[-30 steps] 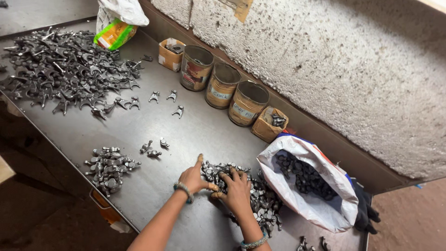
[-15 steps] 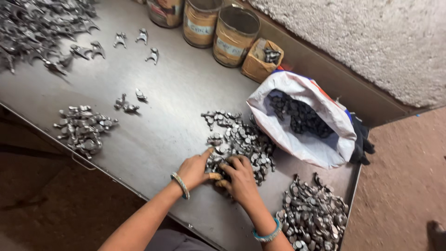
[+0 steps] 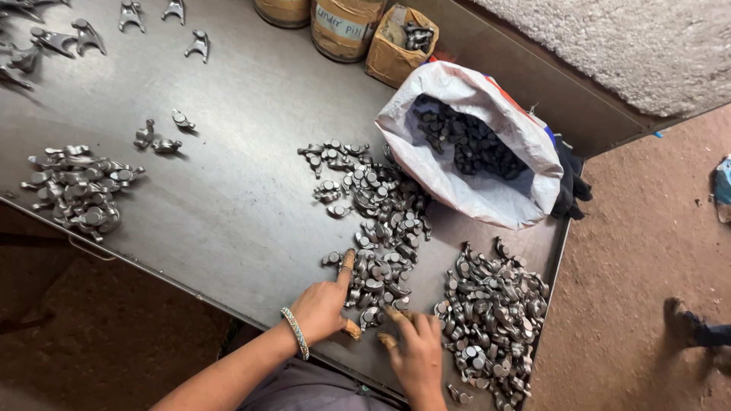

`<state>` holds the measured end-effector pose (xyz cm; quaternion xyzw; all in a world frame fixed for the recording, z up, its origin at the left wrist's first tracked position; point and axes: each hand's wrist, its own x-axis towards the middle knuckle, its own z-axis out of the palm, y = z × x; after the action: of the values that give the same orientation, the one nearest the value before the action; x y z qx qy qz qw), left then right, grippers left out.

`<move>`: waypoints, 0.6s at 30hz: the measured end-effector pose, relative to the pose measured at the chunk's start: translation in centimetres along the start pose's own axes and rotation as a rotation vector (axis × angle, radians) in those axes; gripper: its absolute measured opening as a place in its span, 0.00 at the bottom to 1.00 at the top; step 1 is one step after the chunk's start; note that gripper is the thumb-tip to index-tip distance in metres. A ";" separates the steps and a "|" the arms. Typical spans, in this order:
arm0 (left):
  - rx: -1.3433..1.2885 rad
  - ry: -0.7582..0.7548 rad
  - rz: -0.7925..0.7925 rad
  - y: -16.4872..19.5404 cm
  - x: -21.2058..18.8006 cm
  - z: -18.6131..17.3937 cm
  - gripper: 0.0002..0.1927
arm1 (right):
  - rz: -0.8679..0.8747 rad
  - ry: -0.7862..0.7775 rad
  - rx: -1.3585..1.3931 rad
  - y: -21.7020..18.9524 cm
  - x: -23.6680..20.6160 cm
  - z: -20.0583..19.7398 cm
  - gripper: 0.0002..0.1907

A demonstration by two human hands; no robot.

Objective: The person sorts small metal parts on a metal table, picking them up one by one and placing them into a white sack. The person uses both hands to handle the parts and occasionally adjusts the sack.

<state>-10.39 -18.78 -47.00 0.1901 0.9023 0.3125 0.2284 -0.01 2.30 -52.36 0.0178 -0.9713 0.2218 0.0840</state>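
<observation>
Dull grey sheet-metal table [image 3: 228, 205], smooth, faint sheen, lightly smudged. Small forged metal parts [image 3: 381, 221] in the middle heap: bare steel, grey, semi-bright on flat faces, rough on edges. Darker, matt metal pieces inside woven plastic sack [image 3: 457, 183], white, slightly glossy, creased. Brown cardboard box [image 3: 392, 65], matt, worn. Rough plastered wall [image 3: 609, 46]. Metal bangle [image 3: 295, 333], bright, on left hand [image 3: 324, 308]. Earthen floor [image 3: 632, 251], matt, gritty.

White sack [image 3: 464, 144] lies open beside brown carton [image 3: 397, 46], pale-labelled tin [image 3: 346, 27].
</observation>
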 end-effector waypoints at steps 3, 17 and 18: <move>0.014 0.007 -0.037 0.4 -0.4 0.6 0.65 | 0.103 -0.068 -0.090 -0.7 -1.1 1.4 0.30; -0.045 0.149 -0.102 1.7 2.4 0.1 0.58 | 0.113 -0.072 0.069 -0.9 -4.4 2.0 0.23; -0.027 0.153 -0.098 1.7 2.5 -0.1 0.58 | 0.129 -0.094 0.080 -0.9 -4.3 2.2 0.21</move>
<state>-12.18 -16.33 -46.53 0.1181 0.9211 0.3266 0.1762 3.96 0.49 -54.64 -0.0313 -0.9637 0.2642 0.0231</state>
